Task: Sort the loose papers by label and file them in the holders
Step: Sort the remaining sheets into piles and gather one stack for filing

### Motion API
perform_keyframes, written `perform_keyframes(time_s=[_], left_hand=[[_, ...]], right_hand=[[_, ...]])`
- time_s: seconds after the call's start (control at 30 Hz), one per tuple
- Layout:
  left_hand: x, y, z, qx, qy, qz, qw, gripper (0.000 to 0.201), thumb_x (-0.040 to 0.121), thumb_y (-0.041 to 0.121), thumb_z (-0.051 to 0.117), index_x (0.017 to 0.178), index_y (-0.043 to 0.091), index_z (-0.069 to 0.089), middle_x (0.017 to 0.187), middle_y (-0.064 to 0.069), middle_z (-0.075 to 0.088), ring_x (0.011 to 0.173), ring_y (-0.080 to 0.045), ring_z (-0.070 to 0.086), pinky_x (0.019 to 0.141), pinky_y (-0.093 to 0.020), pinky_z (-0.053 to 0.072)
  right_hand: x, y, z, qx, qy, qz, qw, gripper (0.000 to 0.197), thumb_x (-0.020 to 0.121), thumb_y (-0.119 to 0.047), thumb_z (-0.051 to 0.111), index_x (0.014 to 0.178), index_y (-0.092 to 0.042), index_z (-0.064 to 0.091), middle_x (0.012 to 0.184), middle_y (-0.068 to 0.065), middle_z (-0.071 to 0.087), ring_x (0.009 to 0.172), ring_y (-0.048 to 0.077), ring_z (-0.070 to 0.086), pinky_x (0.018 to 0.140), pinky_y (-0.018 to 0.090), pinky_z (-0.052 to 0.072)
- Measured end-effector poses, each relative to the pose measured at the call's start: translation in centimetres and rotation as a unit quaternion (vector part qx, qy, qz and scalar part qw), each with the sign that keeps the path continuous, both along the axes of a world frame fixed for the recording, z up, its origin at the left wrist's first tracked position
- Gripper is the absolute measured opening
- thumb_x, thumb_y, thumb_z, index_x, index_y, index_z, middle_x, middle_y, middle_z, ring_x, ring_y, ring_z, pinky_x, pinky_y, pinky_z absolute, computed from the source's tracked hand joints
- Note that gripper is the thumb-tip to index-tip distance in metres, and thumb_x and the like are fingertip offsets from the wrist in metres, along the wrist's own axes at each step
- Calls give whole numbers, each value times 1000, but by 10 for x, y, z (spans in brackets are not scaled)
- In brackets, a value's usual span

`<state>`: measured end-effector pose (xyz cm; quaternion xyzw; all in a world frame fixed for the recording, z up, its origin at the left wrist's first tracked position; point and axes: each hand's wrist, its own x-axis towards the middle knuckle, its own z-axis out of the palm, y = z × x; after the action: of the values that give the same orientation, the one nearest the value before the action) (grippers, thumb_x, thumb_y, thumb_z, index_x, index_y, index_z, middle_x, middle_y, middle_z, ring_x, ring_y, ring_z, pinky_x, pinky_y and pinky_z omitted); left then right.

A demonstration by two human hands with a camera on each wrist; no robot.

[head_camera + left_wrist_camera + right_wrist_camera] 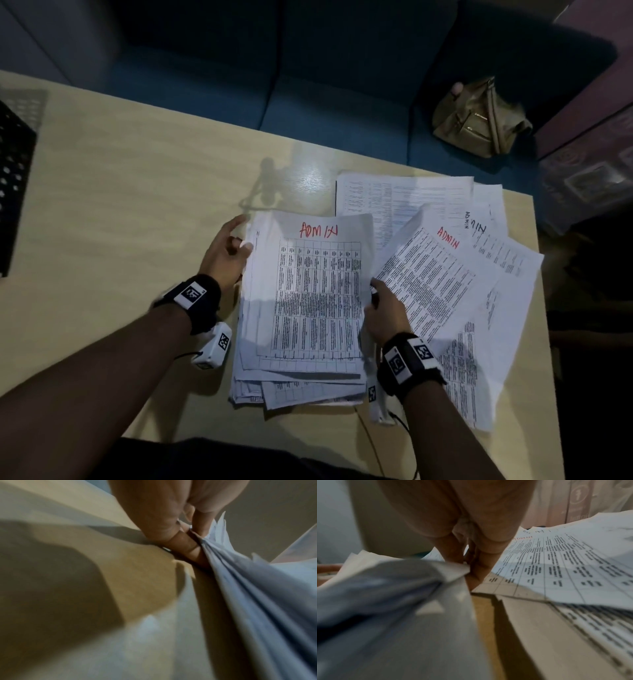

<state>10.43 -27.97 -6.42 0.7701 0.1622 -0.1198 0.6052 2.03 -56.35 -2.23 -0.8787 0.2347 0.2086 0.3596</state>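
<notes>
**Both hands on the ADMIN stack**

Nearest the camera, the stack (310,305) lies at the desk's (120,192) near edge, its top sheet marked ADMIN in red. The left hand (227,253) grips its left side, fingers (188,546) curled under the sheets with the thumb on top. The right hand (385,315) pinches the stack's right edge. More sheets (455,274), also labelled ADMIN, fan out toward the desk's right edge. A black mesh holder (13,178) stands at the left edge, well apart.

The lower sheets sit uneven and splayed; lifted like this, some could slide out and scatter. The fanned sheets overhang the right edge and could be knocked off.
</notes>
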Motion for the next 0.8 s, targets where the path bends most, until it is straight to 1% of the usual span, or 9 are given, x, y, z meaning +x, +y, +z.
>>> perform_keyframes(time_s=[0.07, 0.13, 0.27, 0.33, 0.4, 0.43, 0.57, 0.67, 0.8], left_hand=[[0, -2, 3, 19, -16, -15, 1000, 47, 96, 12, 53, 114, 55, 51, 75, -3, 45, 60, -17, 44, 59, -26, 41], [1, -3, 5, 34, -20, -14, 999, 31, 96, 15, 54, 114, 40, 58, 75, -4, 50, 62, -18, 48, 57, -25, 43], [1, -7, 10, 14, 8, 23, 1000, 9, 95, 20, 59, 103, 19, 62, 79, 0, 55, 61, -17, 51, 43, -20, 44], [0, -9, 10, 5, 18, 39, 999, 10, 93, 23, 62, 95, 13, 61, 76, 1, 55, 58, -15, 49, 41, -19, 42], [-1, -12, 10, 3, 21, 49, 999, 12, 93, 22, 62, 91, 10, 61, 70, 1, 52, 53, -14, 45, 41, -19, 39], [-1, -13, 12, -4, 20, 56, 998, 11, 93, 20, 62, 90, 9, 61, 68, 1, 51, 52, -15, 44, 41, -19, 38], [-1, -16, 17, 7, 16, 40, 999, 15, 90, 20, 66, 82, 9, 59, 72, 1, 58, 53, -11, 51, 38, -19, 42], [-2, -19, 17, -5, 9, 55, 998, 22, 88, 17, 69, 74, 11, 54, 72, 2, 60, 44, 0, 51, 36, -17, 42], [-2, -20, 11, -51, 9, 73, 996, 31, 89, 13, 68, 65, 17, 47, 69, 2, 59, 43, -3, 51, 38, -19, 40]], right_hand=[[0, -3, 2, -7, 14, 28, 999, 44, 95, -2, 45, 137, -17, 45, 119, 10, 65, 92, 21, 62, 55, 13, 37], [1, -6, 4, -6, 22, 41, 999, 42, 94, -2, 46, 134, -16, 48, 116, 9, 66, 86, 16, 57, 53, 10, 32], [13, -2, 6, 20, 11, 33, 999, 45, 89, -8, 54, 133, -12, 46, 120, 6, 63, 92, 16, 56, 74, 21, 43], [23, 7, 11, -3, 17, 45, 999, 53, 89, -15, 58, 137, -8, 39, 134, 12, 52, 108, 22, 56, 85, 29, 50], [35, 17, 18, -94, -16, 68, 993, 73, 87, -20, 62, 148, -9, 21, 147, 13, 31, 133, 29, 36, 105, 39, 38], [44, 26, 23, -125, -67, 90, 986, 76, 87, -21, 62, 149, -11, 19, 148, 11, 29, 136, 29, 31, 109, 40, 32], [92, 73, 29, -116, -191, 251, 942, 61, 91, -20, 55, 147, -17, 29, 149, 7, 35, 137, 25, 32, 113, 39, 26], [115, 96, 14, -127, -182, 320, 921, 59, 95, -21, 51, 148, -20, 27, 152, 6, 32, 138, 25, 31, 110, 42, 28], [112, 107, -8, -88, -127, 339, 928, 60, 96, -23, 50, 150, -25, 24, 154, 4, 31, 139, 24, 29, 111, 41, 29]])
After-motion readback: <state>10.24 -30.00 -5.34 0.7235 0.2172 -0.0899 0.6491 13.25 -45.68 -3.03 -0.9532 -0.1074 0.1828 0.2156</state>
